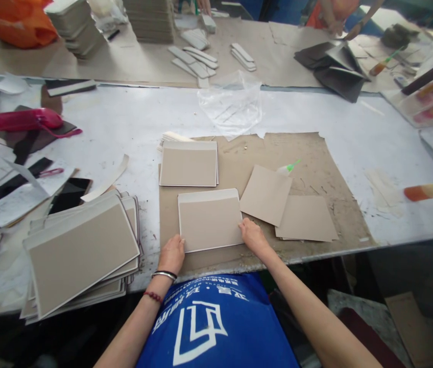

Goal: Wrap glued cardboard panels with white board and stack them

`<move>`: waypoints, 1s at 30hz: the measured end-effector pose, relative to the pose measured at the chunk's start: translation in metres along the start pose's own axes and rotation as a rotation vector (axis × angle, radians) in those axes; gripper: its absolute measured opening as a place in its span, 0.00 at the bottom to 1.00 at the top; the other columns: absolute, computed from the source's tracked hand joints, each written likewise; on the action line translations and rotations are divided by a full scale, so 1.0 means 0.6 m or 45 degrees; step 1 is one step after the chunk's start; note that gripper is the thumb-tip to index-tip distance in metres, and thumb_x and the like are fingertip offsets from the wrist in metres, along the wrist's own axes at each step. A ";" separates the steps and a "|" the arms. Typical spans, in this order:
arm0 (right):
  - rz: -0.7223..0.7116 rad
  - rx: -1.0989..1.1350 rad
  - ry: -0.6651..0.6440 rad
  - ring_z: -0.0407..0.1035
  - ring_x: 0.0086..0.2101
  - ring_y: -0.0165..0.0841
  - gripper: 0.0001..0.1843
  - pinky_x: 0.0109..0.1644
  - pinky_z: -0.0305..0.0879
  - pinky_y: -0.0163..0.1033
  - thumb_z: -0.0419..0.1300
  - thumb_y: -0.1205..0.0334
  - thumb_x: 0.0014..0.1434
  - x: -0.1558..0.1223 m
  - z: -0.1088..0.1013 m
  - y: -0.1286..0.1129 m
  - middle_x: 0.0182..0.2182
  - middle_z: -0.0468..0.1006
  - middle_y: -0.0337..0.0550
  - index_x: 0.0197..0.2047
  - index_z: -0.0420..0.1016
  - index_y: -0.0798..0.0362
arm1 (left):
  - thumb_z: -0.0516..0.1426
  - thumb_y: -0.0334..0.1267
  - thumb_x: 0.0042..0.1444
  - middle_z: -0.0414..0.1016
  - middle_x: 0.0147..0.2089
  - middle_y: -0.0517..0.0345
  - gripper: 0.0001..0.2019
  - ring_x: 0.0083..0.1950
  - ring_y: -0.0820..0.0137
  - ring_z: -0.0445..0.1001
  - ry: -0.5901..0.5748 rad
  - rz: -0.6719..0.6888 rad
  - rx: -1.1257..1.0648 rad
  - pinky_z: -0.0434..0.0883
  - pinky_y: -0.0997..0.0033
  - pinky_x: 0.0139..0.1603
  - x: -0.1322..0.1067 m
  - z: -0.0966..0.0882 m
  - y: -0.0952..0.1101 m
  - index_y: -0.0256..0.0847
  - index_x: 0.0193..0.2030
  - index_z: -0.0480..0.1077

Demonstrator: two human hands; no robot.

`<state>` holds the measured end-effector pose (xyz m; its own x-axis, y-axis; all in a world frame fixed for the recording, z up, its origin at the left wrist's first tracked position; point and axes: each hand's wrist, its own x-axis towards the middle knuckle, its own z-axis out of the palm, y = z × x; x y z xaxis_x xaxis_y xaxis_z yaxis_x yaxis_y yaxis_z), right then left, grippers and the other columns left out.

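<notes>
A tan rectangular panel point(211, 222) with a pale strip along its top edge lies before me on a worn brown sheet point(327, 168). My left hand point(172, 253) grips its lower left corner, fingers closed. At its right edge, my right hand point(253, 232) pinches the board between thumb and fingers. Just behind sits a small stack of similar panels point(189, 164), with a bundle of white strips point(176, 137) partly hidden at its back. To the right, a plain tan board point(266, 194) overlaps other plain boards point(308, 220). A green-tipped nozzle point(289, 167) pokes out behind them.
A large pile of panels point(82, 250) stands at the left, near a dark phone point(70, 195) and a pink pouch point(25, 120). An orange glue bottle point(429, 191) lies at right. Clear plastic point(234, 105) is behind. Across the table, a co-worker's hands point(344, 30) handle dark pieces point(335, 66).
</notes>
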<state>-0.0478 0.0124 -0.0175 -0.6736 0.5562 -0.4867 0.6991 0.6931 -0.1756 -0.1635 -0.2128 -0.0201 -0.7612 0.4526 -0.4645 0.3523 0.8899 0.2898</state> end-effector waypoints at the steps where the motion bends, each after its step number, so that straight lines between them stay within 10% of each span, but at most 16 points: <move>1: 0.000 -0.005 0.000 0.68 0.37 0.33 0.10 0.36 0.55 0.34 0.45 0.62 0.62 0.000 0.000 0.000 0.36 0.73 0.48 0.40 0.64 0.56 | 0.44 0.34 0.58 0.71 0.35 0.51 0.10 0.39 0.66 0.68 -0.001 0.000 -0.003 0.60 0.70 0.39 0.000 -0.001 0.000 0.38 0.33 0.64; 25: 0.033 0.029 -0.008 0.68 0.37 0.35 0.10 0.37 0.56 0.35 0.44 0.63 0.62 0.003 0.000 -0.003 0.35 0.73 0.50 0.39 0.64 0.57 | 0.42 0.35 0.60 0.69 0.36 0.48 0.13 0.38 0.65 0.67 0.102 -0.021 0.066 0.62 0.68 0.39 -0.018 0.002 0.011 0.34 0.37 0.65; 30: 0.088 0.205 0.008 0.68 0.39 0.35 0.08 0.39 0.57 0.36 0.46 0.63 0.61 0.000 -0.001 -0.006 0.36 0.73 0.50 0.38 0.64 0.56 | 0.43 0.26 0.55 0.65 0.45 0.50 0.19 0.46 0.63 0.63 0.386 0.350 0.337 0.62 0.64 0.45 -0.020 0.011 0.011 0.44 0.50 0.65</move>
<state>-0.0504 0.0105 -0.0165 -0.6237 0.6031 -0.4973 0.7729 0.5709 -0.2769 -0.1482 -0.2119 -0.0180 -0.7311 0.6709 -0.1241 0.6590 0.7414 0.1267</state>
